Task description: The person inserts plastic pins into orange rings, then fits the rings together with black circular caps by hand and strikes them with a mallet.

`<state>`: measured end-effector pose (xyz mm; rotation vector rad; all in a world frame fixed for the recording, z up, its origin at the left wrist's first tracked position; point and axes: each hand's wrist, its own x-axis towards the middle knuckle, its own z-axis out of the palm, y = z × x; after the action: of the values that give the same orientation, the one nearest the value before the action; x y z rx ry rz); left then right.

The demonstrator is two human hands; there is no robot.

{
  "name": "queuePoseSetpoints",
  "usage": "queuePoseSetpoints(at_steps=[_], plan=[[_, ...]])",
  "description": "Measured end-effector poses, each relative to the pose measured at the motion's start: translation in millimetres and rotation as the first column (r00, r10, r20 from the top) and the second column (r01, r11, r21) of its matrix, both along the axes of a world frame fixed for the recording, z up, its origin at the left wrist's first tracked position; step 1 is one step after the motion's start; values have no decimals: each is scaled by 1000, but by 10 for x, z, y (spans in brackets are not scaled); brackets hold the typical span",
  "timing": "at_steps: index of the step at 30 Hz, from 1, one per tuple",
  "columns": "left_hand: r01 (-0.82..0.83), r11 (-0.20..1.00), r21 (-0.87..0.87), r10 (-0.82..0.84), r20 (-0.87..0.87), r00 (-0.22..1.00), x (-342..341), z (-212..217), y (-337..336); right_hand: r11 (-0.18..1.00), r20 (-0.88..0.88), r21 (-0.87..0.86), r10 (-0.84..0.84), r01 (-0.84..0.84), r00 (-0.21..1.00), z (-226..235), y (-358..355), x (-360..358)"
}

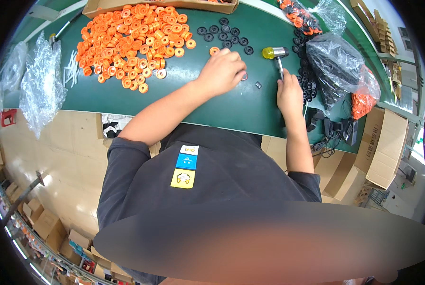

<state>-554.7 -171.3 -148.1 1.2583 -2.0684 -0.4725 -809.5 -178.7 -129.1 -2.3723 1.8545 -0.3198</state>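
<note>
Right hand (289, 93) clenched around small mallet (276, 56) handle, yellow head raised over green table (184, 102); left hand (221, 71) curled, pinching small ring (244, 76) beside orange wheel pile (132, 42).

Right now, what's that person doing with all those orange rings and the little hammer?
A person in a dark shirt leans over a green table. The right hand holds a small mallet with a yellow head, lying low over the table. The left hand rests on the table, its fingers on a small ring. A big heap of orange rings lies to the left, and black rings are spread just beyond the hands.
</note>
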Motion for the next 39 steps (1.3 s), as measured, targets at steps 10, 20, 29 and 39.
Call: queuePoseSetpoints(at_steps=[10, 20, 29, 39], plan=[[-219, 976, -3, 212, -248, 945, 307, 12, -188, 880, 402, 420, 38, -221, 915, 541, 413, 151], [-192, 981, 2, 187, -237, 953, 281, 29, -151, 929, 241, 221, 241, -295, 940, 444, 528, 363], [-197, 980, -30, 182, -268, 946, 277, 37, -154, 923, 294, 200, 264, -329, 919, 407, 550, 371], [-214, 977, 19, 210, -292, 933, 275, 20, -166, 928, 332, 181, 255, -327, 908, 394, 666, 277]])
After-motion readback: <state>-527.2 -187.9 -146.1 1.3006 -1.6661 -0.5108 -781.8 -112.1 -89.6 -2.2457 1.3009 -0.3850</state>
